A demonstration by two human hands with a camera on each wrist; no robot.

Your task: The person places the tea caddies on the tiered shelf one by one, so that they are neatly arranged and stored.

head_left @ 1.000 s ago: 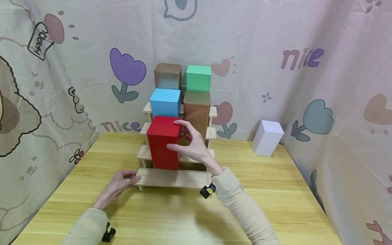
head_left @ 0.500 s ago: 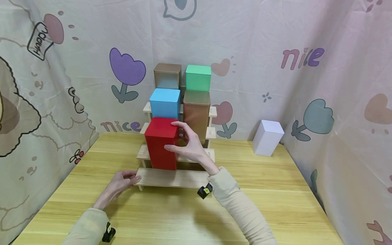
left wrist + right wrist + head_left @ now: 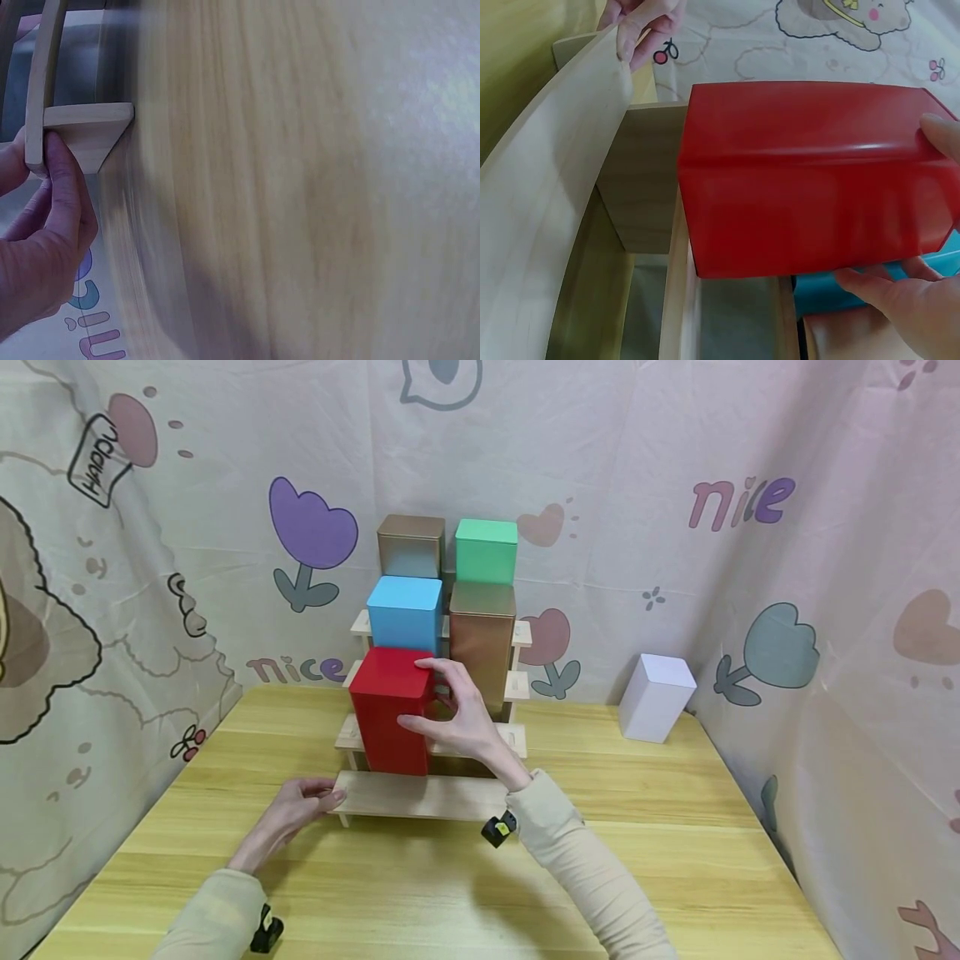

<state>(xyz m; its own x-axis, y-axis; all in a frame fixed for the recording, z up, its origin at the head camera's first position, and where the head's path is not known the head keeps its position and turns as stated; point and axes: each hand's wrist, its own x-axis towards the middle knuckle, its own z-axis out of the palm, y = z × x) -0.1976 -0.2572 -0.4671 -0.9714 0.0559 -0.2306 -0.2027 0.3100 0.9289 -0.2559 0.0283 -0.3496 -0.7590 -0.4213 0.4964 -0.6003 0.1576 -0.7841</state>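
A wooden stepped rack (image 3: pixel 423 795) stands mid-table. My left hand (image 3: pixel 294 810) pinches the left end of its lowest board (image 3: pixel 36 112), thumb on one face and fingers on the other in the left wrist view. A red box (image 3: pixel 390 714), taller than wide, rests on the second step from the front, towards the left. My right hand (image 3: pixel 467 718) grips it from its right side, thumb at the front face and fingers towards the back. In the right wrist view, the red box (image 3: pixel 817 180) lies across the picture, with fingertips on it at the right edge.
Behind the red box sits a blue box (image 3: pixel 405 614), with a brown box (image 3: pixel 482 643) to its right. The top step bears a brownish box (image 3: pixel 411 547) and a green box (image 3: pixel 486 553). A white box (image 3: pixel 656 697) stands right of the rack, near the printed curtain.
The red box has shifted a little to the left along its step, with my right hand moving along with it. My left hand stays at the board's end.
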